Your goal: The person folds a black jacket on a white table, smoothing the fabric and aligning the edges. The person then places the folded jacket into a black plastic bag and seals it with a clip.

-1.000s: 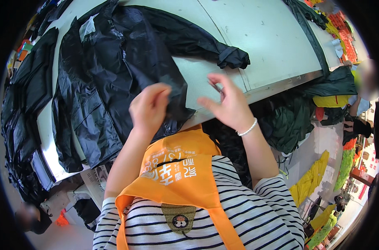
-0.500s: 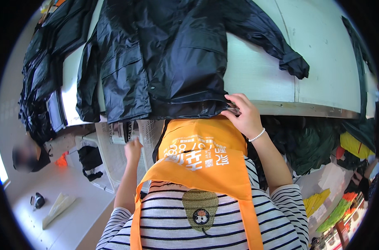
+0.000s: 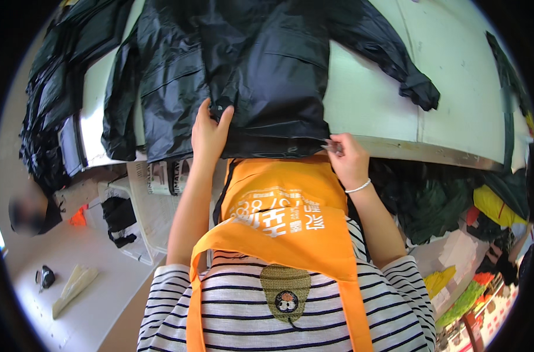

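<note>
A black shiny jacket (image 3: 284, 76) lies front up on the pale table, its hem along the near edge and one sleeve (image 3: 404, 76) stretched to the right. My left hand (image 3: 211, 132) is on the front opening just above the hem, thumb and index finger either side of a bunched bit of the placket. At the hem's right corner, my right hand (image 3: 350, 159) is closed on small metal snips (image 3: 335, 148); only a little of them shows between the fingers. Their tip points left, against the hem.
Dark folded garments (image 3: 61, 76) are piled at the table's left. A whitish plastic crate (image 3: 146, 217) stands below the table's edge (image 3: 407, 148). Dark green garments (image 3: 437, 199) and a yellow one (image 3: 495, 205) lie under it at right. Another person (image 3: 32, 214) is at far left.
My left hand has risen from beside my apron, below the table edge, onto the jacket's front opening. The right hand stays by the hem corner, its fingers now more closed.
</note>
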### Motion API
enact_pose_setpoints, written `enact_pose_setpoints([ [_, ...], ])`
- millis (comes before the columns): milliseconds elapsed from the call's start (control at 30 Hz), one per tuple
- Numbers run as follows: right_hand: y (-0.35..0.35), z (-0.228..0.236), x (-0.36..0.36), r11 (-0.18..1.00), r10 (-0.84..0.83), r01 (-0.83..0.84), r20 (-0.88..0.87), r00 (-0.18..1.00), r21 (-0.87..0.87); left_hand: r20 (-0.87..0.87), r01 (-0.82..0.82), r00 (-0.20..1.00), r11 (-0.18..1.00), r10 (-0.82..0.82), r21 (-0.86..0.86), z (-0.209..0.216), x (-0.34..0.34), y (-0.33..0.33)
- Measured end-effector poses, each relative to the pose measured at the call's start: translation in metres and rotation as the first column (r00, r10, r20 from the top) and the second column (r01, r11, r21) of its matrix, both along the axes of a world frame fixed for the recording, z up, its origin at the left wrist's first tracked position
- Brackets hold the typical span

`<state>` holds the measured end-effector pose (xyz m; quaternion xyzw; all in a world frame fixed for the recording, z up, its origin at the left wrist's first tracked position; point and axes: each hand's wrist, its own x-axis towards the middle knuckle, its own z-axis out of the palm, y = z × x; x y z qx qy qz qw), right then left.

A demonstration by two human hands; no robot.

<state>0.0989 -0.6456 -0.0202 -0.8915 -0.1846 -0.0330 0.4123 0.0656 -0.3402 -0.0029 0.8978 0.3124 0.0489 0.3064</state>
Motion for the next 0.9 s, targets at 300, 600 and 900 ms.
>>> enact_pose_setpoints([
  [300, -0.022, 0.019, -0.018, 0.971, -0.116, 0.077, 0.165, 0.979, 0.227, 0.345, 0.057, 0.809, 0.521, 0.476, -0.852, 0.072, 0.016, -0.015],
  [600, -0.08, 0.006, 0.025, 0.878, -0.317, 0.417, -0.364, 0.876, 0.236, -0.081, -0.005, 0.996, 0.853, -0.043, -0.522, -0.025, -0.057, -0.016],
  [900, -0.166, -0.014, 0.158, 0.804, -0.59, 0.593, -0.068, 0.804, 0.044, -0.254, -0.037, 0.962, 0.88, -0.096, -0.474, -0.011, -0.037, -0.011],
])
